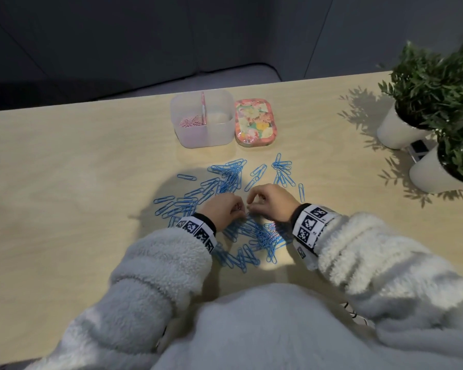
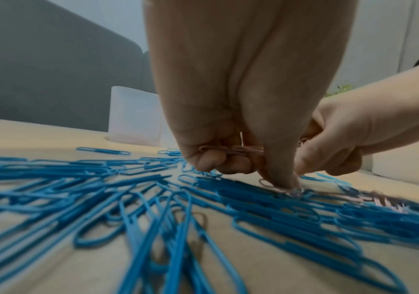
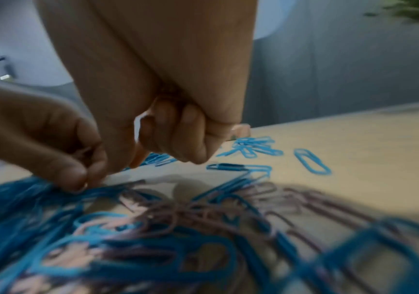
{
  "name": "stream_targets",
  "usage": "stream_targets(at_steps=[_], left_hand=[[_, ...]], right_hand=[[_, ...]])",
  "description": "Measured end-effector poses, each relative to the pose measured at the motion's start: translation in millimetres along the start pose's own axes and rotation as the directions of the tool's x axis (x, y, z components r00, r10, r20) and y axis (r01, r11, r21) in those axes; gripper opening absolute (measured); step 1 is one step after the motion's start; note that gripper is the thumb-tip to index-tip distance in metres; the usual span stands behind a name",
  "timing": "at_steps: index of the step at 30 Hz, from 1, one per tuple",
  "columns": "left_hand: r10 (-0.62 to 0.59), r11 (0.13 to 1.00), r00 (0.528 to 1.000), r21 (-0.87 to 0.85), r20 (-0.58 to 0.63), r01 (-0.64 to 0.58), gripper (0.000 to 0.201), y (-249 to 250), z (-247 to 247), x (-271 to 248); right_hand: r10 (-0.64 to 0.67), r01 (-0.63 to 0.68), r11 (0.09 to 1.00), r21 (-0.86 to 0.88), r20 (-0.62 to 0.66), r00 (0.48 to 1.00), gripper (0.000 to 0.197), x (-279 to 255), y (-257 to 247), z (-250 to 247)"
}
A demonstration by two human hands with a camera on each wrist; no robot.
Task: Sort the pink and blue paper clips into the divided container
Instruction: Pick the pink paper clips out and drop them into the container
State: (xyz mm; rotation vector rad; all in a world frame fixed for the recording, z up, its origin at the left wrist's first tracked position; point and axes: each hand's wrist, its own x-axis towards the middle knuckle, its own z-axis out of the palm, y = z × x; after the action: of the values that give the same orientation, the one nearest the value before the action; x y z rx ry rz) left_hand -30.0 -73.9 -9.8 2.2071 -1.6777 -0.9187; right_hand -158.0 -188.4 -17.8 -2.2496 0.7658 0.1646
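A person sits at a pale wooden table point(image 1: 64, 182), both hands low over a wide scatter of blue paper clips point(image 1: 225, 180) near the middle of the table; a smaller knot of pink paper clips point(image 3: 203, 216) lies tangled among them toward the near edge. The left hand point(image 1: 222, 208) has its fingers curled around several pink clips already gathered, while its thumb and forefinger pinch at another on the surface; the right hand point(image 1: 271, 201) is curled too, its fingertips point(image 2: 306, 167) pinching down beside the left, though what they hold cannot be told. The divided container point(image 1: 202, 120) stands toward the far edge, with pink clips in its left compartment and the right one seemingly bare; a floral tin point(image 1: 255, 122) sits just beside it, and 2 potted plants point(image 1: 425, 84) near the right edge. To do this step well, lift each pink clip slowly so hooked blue ones fall away; keep the gathered bundle gripped firmly; check for stray blue before dropping into the left compartment.
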Motion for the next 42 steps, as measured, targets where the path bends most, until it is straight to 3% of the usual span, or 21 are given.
stream_targets(at_steps=[3, 8, 10, 12, 14, 17, 24, 26, 30, 33, 35, 39, 42], left_hand=[[-0.032, 0.995, 0.999, -0.098, -0.04, 0.028, 0.016, -3.3, -9.0, -1.8], [-0.09, 0.989, 0.981, -0.129, -0.173, 0.068, 0.02, -17.1, -59.1, 14.5], [-0.115, 0.988, 0.956, -0.134, -0.269, 0.081, 0.02, -25.7, -87.9, 28.5], [-0.153, 0.988, 0.92, -0.083, -0.36, 0.132, 0.022, -32.5, -115.8, 43.5], [-0.184, 0.981, 0.878, -0.03, -0.443, 0.191, 0.024, -36.7, -137.6, 57.8], [-0.224, 0.971, 0.826, -0.043, -0.518, 0.236, 0.023, -40.8, -156.2, 76.2], [-0.33, 0.943, 0.818, -0.127, -0.471, 0.307, 0.028, -50.0, -161.3, 93.8], [-0.347, 0.938, 0.796, -0.204, -0.496, 0.281, 0.032, -54.3, -160.4, 91.1], [-0.363, 0.905, 0.69, -0.413, -0.626, 0.101, 0.037, -59.3, -151.1, 64.6], [-0.315, 0.919, 0.636, -0.393, -0.704, 0.021, 0.032, -55.3, -124.4, 29.2], [-0.307, 0.916, 0.689, -0.399, -0.657, 0.027, 0.026, -51.6, -98.9, 3.9], [-0.212, 0.95, 0.876, -0.3, -0.434, 0.081, 0.016, -44.9, -53.1, -32.4], [-0.144, 0.974, 0.934, -0.216, -0.326, 0.075, 0.014, -34.5, -32.8, -43.9]], right_hand=[[-0.005, 0.024, 0.976, -0.217, 0.087, 0.996, 0.011, 4.7, -8.6, -1.3], [0.029, 0.055, 0.934, -0.353, 0.228, 0.973, 0.018, 5.5, -14.6, -5.1], [0.033, 0.054, 0.954, -0.295, 0.284, 0.958, 0.01, 7.6, -12.7, -6.7], [0.016, 0.027, 0.99, -0.135, 0.303, 0.953, 0.025, 12.3, -12.0, -11.9], [-0.04, 0.029, 0.999, 0.045, 0.271, 0.962, 0.023, 16.9, -16.2, -23.1], [-0.04, 0.018, 0.994, 0.103, 0.224, 0.974, 0.028, 30.4, -27.7, -48.8], [-0.105, 0.105, 0.994, 0.024, -0.005, 0.994, 0.021, 89.3, -76.3, -100.5], [-0.143, 0.148, 0.988, 0.044, -0.094, 0.985, 0.01, 110.3, -94.6, -105.7], [-0.131, 0.154, 0.983, 0.101, -0.204, 0.97, 0.02, 149.5, -130.8, -99.3], [-0.031, 0.09, 0.948, 0.305, -0.193, 0.981, 0.022, 173.9, -149.3, -81.2], [0.012, 0.045, 0.893, 0.447, -0.125, 0.992, 0.021, 181.7, -155.7, -68.1], [0.018, -0.003, 0.897, 0.441, -0.03, 0.999, 0.039, 182.4, -161.1, -56.1], [0.0, 0.027, 0.887, 0.462, -0.06, 0.998, 0.051, 174.5, -157.6, -61.4]])
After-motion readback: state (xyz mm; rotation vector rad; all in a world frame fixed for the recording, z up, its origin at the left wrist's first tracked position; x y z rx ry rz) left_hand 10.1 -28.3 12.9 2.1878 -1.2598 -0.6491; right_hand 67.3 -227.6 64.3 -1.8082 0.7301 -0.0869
